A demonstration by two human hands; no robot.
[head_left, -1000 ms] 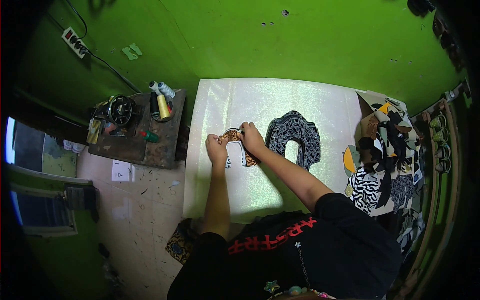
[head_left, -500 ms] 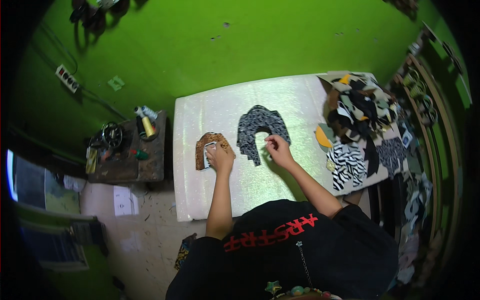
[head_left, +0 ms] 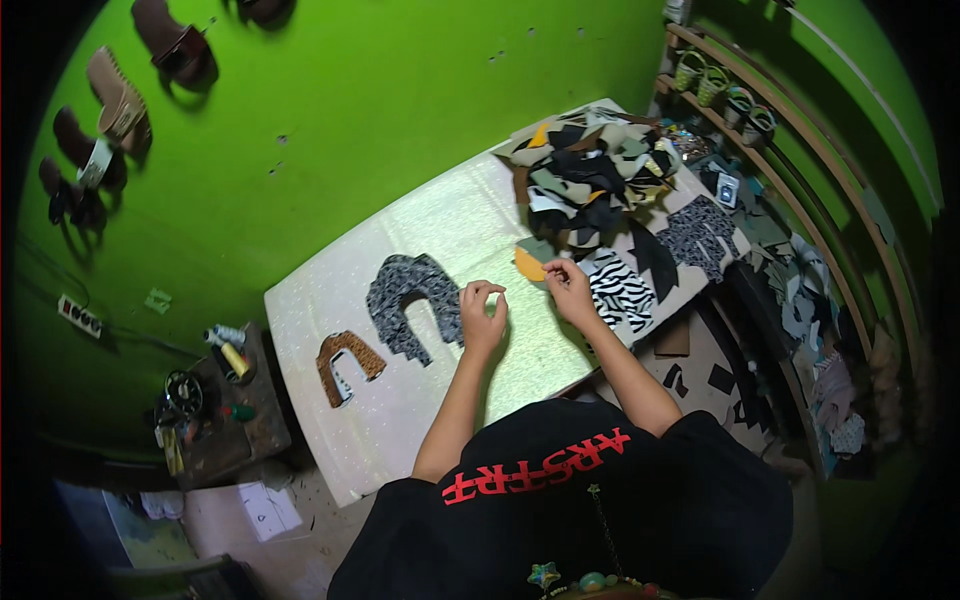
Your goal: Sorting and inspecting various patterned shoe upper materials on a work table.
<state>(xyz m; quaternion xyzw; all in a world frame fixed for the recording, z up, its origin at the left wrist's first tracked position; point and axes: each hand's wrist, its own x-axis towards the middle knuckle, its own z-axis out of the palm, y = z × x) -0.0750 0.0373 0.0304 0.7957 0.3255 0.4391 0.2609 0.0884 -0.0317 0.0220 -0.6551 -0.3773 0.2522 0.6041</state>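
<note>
My right hand (head_left: 571,293) pinches at the edge of a rounded orange piece (head_left: 528,264), which lies against a grey-green piece (head_left: 538,246). My left hand (head_left: 484,317) is empty, hovering over the pale table with its fingers loosely bent and apart. Left of it lies a stack of arched, black-and-grey patterned pieces (head_left: 393,290). Farther left is a smaller brown spotted arch (head_left: 334,358) with a white-edged opening. Zebra-striped pieces (head_left: 622,292) lie just right of my right hand.
A heap of mixed scraps (head_left: 590,175) covers the table's far right, with more grey patterned pieces (head_left: 697,235) beside it. A dark side table (head_left: 225,432) with thread cones stands at left. Wooden racks (head_left: 800,180) run along the right; sandals (head_left: 120,105) hang on the green wall.
My view has turned to the right. The left hand has let go of the brown spotted piece and moved right. My right hand has moved from the grey patterned arch to the orange piece.
</note>
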